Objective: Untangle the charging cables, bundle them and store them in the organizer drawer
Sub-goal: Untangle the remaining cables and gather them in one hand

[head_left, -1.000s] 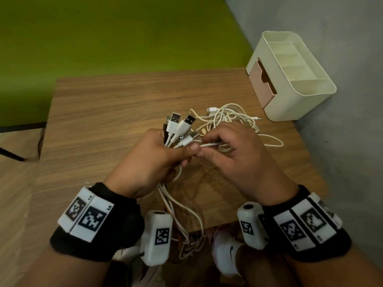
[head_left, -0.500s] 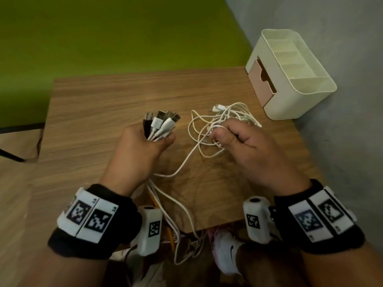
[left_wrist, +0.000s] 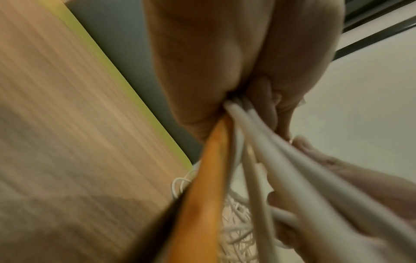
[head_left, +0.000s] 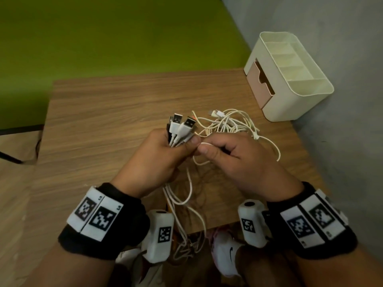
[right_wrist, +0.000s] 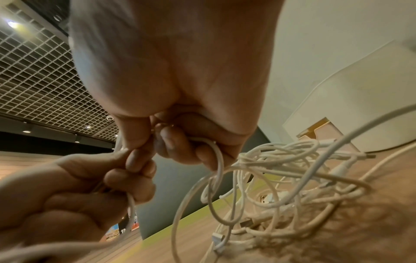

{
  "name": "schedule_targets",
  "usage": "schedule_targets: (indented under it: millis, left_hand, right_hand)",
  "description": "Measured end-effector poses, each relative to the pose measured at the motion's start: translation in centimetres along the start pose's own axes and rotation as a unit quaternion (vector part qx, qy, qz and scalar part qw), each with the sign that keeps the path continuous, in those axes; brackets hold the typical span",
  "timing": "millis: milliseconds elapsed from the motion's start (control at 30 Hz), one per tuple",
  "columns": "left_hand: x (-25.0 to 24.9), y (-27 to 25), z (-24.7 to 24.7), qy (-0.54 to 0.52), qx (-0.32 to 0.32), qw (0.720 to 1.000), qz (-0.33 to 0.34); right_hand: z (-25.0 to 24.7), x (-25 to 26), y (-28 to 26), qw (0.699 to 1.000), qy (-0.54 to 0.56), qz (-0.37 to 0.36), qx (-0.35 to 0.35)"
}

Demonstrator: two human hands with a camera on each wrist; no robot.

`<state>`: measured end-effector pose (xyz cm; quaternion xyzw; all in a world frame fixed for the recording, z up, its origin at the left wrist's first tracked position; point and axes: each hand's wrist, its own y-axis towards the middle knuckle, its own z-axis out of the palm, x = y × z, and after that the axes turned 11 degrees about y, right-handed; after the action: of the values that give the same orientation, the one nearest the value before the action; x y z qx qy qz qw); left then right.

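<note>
My left hand (head_left: 165,154) grips a bunch of cable ends, with white USB plugs (head_left: 182,125) sticking up above the fist. Cords trail from under that fist (left_wrist: 238,113), one of them orange (left_wrist: 207,178), and hang over the table's near edge (head_left: 182,204). My right hand (head_left: 226,154) pinches a white cord loop (right_wrist: 216,153) right beside the left thumb. A tangle of white cables (head_left: 230,123) lies on the wooden table (head_left: 103,121) just beyond the hands (right_wrist: 292,178). The cream organizer (head_left: 290,79) stands at the table's far right corner, its pink drawer (head_left: 259,85) partly pulled out.
A grey wall runs along the right side of the table, close behind the organizer. A green surface (head_left: 103,38) lies beyond the table's far edge. A white shoe (head_left: 228,251) shows below the near edge.
Half a second ago the hands were apart, left holding plugs, right at the tangle. Now they have come together again, the right hand pinching a cord beside the left thumb.
</note>
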<state>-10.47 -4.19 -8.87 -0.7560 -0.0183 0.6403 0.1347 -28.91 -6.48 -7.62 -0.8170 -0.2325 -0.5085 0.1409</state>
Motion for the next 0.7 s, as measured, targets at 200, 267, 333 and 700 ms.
schedule_targets:
  millis: [200, 267, 333, 700]
  left_hand:
    - [0.3, -0.2, -2.3, -0.087, -0.037, 0.994, -0.062]
    - [0.3, -0.2, -2.4, -0.069, -0.004, 0.996, -0.064]
    - [0.2, -0.2, -1.8, -0.056, 0.025, 0.996, -0.059]
    - [-0.3, 0.0, -0.4, 0.035, -0.112, 0.993, 0.007]
  right_hand:
    - [-1.9, -1.1, -0.3, 0.995, -0.077, 0.046, -0.033]
    - [-2.1, -1.5, -0.1, 0.994, -0.082, 0.039, -0.063]
    - [-2.0, -1.6, 0.1, 0.993, -0.080, 0.028, -0.085]
    - [0.4, -1.8, 0.4, 0.987, -0.155, -0.032, -0.022]
